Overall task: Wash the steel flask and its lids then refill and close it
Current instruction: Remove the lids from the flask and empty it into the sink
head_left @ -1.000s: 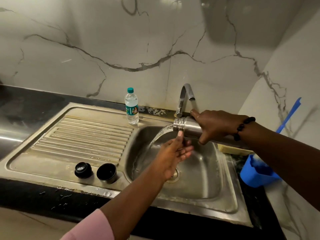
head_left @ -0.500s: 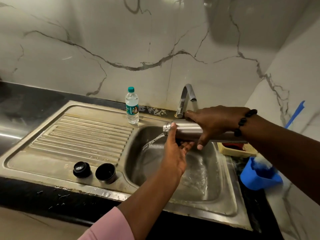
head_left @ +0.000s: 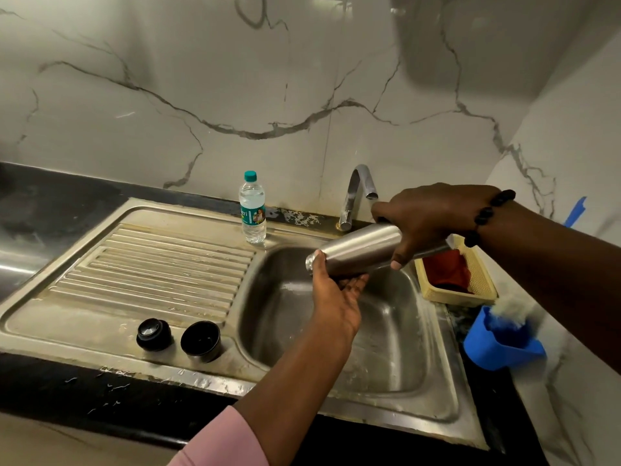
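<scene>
The steel flask [head_left: 361,248] lies almost level over the sink bowl [head_left: 396,351], its open mouth pointing left and slightly down. My right hand [head_left: 433,216] grips the flask's body from above. My left hand [head_left: 336,294] reaches up from below, thumb beside the neck and fingers curled under it. No water runs from the mouth. Two black lids stand on the drainboard [head_left: 151,270] near its front edge: the inner stopper [head_left: 153,334] at left and the cup lid [head_left: 201,341], open side up, to its right.
A curved tap [head_left: 356,193] rises behind the bowl, with no water flowing. A small plastic water bottle [head_left: 252,208] stands at the back of the drainboard. To the right sit a yellow basket [head_left: 477,284] with a red cloth and a blue scoop [head_left: 504,344].
The water pouring from the flask's mouth has stopped. My left hand rose from under the stream to the flask's neck. The flask moved slightly left and tipped its mouth down.
</scene>
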Motion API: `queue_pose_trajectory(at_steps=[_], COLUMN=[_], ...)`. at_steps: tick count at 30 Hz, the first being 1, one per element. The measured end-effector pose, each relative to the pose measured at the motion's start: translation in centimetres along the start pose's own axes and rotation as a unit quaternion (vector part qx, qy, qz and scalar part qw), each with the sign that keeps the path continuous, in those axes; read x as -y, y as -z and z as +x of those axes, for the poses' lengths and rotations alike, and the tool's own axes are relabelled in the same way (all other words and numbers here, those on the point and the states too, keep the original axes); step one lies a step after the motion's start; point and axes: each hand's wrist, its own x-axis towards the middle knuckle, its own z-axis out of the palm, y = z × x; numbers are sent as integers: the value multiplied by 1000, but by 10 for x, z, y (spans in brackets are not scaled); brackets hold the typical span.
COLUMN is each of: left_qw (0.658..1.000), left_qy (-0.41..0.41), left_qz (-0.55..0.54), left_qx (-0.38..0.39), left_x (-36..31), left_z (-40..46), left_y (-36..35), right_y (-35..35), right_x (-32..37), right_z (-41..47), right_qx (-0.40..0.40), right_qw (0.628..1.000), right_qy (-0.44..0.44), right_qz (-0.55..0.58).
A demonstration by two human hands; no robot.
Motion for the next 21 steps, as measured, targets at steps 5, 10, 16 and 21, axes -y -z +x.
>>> queue_pose_trajectory(at_steps=[5,10,16,21], left_qw=[1000,999,988,913], left_qy=[-14,12,-30,-130], left_qz=[-10,1,152,378], left_qx=[-12,38,28,84], left_x=[-3,-5,-13,-26], left_z=[7,8,21,12], left_y=[5,2,28,31], right_y=[-2,-25,-105,-184], right_x=[-7,-1,18,53], right_z=[-5,-6,-2,0], right_qx=[-11,-119,-134,-139], right_qw=[998,990,952,845], right_qy=[23,40,22,-2], right_qz=[63,70,275,517])
